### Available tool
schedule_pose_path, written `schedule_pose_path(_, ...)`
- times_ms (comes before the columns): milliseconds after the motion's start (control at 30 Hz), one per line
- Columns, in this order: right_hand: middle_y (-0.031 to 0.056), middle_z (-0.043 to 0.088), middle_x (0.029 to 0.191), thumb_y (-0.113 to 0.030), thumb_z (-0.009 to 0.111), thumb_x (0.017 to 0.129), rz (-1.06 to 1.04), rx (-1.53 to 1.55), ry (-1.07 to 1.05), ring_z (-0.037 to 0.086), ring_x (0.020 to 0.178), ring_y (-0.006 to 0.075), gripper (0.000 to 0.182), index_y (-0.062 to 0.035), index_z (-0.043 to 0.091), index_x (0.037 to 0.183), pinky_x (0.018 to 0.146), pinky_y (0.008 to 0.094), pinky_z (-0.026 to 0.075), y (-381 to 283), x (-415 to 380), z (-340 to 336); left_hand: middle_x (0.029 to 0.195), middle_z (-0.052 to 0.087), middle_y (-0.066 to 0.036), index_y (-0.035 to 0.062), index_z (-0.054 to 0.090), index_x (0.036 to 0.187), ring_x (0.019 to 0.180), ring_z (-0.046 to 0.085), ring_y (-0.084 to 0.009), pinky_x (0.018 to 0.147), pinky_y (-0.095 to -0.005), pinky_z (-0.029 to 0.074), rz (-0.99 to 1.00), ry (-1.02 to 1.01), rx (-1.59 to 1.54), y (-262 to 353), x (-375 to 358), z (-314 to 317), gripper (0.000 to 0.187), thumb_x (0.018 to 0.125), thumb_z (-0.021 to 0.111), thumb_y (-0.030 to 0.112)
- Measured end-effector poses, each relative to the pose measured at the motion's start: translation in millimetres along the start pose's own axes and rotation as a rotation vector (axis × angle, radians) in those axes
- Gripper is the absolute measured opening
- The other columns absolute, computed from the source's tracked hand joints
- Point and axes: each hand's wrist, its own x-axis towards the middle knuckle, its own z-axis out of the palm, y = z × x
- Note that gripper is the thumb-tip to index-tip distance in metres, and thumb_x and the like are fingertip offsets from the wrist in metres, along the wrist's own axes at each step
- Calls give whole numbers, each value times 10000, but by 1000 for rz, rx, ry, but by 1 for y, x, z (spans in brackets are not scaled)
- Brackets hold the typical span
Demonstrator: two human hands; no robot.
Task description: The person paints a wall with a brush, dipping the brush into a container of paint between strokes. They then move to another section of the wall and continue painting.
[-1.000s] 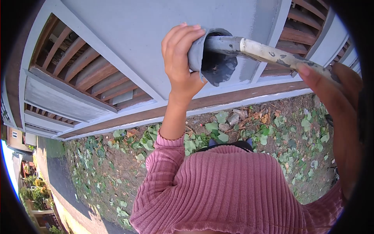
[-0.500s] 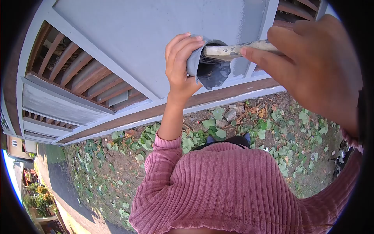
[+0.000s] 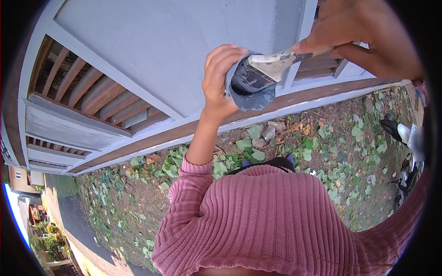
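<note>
My left hand is wrapped round a grey, paint-smeared container with a ragged rim, its mouth tilted toward me. Dark grey paint coats the inside. My right hand grips the handle of a paintbrush, whose white, paint-spotted handle widens toward the bristle end. That end rests at the container's mouth, with the grey-coated bristles partly inside. Behind both hands stands a light grey painted wall panel.
Brown slatted vents sit in the wall left of my left hand. Leafy ground with stones lies below. A dark and white object, perhaps a motorbike part, is at the right edge. A paved path runs at lower left.
My right hand has moved up and right, drawing the paintbrush partly out so its wide end shows. The container has shifted slightly right, its mouth turned more toward me.
</note>
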Motion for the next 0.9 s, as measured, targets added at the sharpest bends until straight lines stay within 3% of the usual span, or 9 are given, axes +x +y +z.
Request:
schedule_pose_path(333, 60, 561, 612, -78, 528, 887, 37, 159, -176, 472, 495, 136, 232, -7, 628, 1083, 483, 309, 423, 10, -7, 3, 1031, 606, -109, 14, 558, 1027, 996, 552, -302, 865, -388, 433, -102, -74, -31, 13, 1, -4, 579, 522, 807, 148)
schedule_pose_path(367, 63, 603, 708, -54, 573, 832, -68, 12, 63, 528, 596, 140, 245, -34, 645, 1065, 513, 310, 400, 17, -15, 22, 1028, 604, -106, 18, 558, 1025, 991, 549, -300, 862, -389, 430, -132, -81, 23, 10, -3, -6, 573, 525, 805, 149)
schedule_pose_path(467, 86, 667, 830, 20, 594, 777, -73, -53, 286, 602, 722, 158, 284, -65, 670, 1037, 592, 330, 401, 14, -29, 32, 1024, 597, -99, 27, 557, 1018, 980, 543, -299, 856, -392, 424, -209, -51, 61, 10, -8, -10, 554, 534, 798, 148)
schedule_pose_path(667, 85, 641, 770, -19, 627, 769, 75, 25, 239, 571, 610, 156, 258, -67, 673, 1018, 517, 311, 410, -1, -31, 38, 1030, 596, -95, 32, 556, 1011, 993, 539, -305, 872, -397, 421, -174, -47, 56, 10, -12, -10, 546, 534, 801, 136)
schedule_pose_path(767, 60, 595, 716, -84, 652, 763, 223, -320, 127, 532, 569, 130, 252, -76, 672, 1013, 466, 268, 380, -52, -20, 33, 1030, 594, -96, 31, 556, 1013, 999, 537, -310, 878, -401, 421, -152, -42, 76, 6, -16, -8, 552, 534, 805, 147)
schedule_pose_path(867, 32, 540, 682, -153, 661, 759, 103, -617, 217, 493, 550, 93, 255, -85, 677, 1004, 435, 246, 343, -76, -1, 37, 1027, 593, -96, 30, 557, 1015, 1002, 536, -315, 879, -404, 421, -167, -71, 76, 12, -15, -6, 561, 531, 810, 157)
schedule_pose_path(900, 24, 534, 689, -164, 666, 752, 119, -650, 229, 486, 551, 87, 256, -89, 683, 995, 427, 244, 331, -78, 4, 39, 1073, 573, -158, -1, 535, 1073, 1037, 549, -315, 896, -403, 430, -126, -129, 119, 9, -18, -9, 596, 570, 802, 176)
